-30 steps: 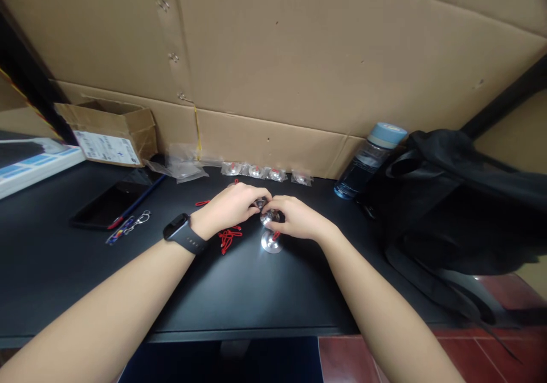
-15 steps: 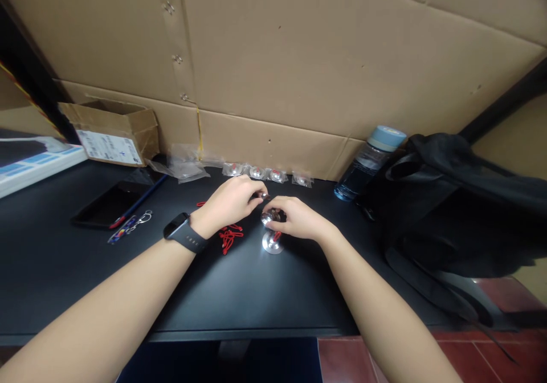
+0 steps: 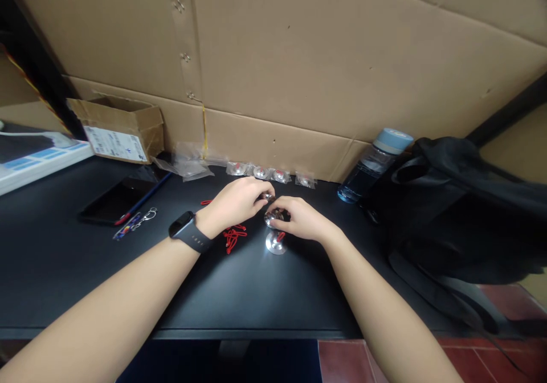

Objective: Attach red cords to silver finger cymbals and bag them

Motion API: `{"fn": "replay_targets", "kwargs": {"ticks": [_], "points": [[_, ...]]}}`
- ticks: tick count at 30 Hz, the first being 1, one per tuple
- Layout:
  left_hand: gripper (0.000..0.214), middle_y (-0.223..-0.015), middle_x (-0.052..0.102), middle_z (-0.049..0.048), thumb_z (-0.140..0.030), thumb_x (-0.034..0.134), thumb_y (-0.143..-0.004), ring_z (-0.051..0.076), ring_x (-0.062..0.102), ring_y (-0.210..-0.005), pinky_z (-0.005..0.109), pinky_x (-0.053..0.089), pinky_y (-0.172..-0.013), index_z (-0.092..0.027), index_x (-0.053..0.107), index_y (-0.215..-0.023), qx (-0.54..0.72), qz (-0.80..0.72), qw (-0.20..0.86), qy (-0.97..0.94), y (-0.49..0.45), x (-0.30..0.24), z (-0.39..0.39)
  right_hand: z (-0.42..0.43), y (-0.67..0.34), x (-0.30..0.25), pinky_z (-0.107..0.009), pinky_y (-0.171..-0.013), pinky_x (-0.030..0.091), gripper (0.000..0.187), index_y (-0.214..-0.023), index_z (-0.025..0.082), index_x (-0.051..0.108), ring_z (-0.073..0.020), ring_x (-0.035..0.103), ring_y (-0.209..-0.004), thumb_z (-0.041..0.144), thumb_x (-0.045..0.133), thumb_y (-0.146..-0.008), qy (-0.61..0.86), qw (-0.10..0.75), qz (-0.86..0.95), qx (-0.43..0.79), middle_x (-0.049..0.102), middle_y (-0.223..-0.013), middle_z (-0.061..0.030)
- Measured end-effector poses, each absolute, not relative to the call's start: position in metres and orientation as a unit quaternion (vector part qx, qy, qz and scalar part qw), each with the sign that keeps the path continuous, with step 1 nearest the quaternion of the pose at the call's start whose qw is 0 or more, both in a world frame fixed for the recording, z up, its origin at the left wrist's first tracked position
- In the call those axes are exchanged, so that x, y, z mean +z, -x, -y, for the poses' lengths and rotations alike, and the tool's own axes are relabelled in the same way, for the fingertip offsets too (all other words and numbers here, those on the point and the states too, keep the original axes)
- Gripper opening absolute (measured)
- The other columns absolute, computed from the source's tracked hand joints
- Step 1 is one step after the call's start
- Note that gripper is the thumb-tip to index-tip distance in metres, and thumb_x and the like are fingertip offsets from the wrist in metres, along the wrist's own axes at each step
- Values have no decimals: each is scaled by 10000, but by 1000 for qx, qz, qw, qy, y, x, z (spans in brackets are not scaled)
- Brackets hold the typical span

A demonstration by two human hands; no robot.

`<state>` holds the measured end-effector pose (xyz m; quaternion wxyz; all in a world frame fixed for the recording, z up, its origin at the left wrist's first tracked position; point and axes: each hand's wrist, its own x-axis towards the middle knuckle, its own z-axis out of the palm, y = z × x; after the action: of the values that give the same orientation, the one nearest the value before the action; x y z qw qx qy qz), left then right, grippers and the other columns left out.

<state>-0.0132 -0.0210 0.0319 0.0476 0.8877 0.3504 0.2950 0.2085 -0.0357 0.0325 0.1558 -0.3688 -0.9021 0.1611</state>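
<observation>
Soft, dimmish light is falling evenly across the far cardboard wall (image 3: 342, 58), while the black table (image 3: 256, 297) is swallowing detail. Glare is flaring on the metal disc (image 3: 276, 243). Wide-angle distortion is bowing the edges

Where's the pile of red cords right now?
In the head view, the red cords lie on the black desk just beside the left hand, left of the shiny metal disc.
</observation>
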Motion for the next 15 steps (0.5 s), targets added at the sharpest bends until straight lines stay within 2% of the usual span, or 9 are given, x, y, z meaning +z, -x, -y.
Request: {"fn": "replay_targets", "kwargs": {"ticks": [15], "points": [[165, -903, 733, 16, -124, 601, -887, 199, 670, -856, 304, 474, -770, -236, 684, -977, 268, -338, 59, -900, 9, 27, 23, 38, -210, 34, -348, -920, 485, 204, -1091, 209, 722, -219, 659, -988, 235, 724, -889, 365, 138, 908, 153, 718, -1077, -74]]}}
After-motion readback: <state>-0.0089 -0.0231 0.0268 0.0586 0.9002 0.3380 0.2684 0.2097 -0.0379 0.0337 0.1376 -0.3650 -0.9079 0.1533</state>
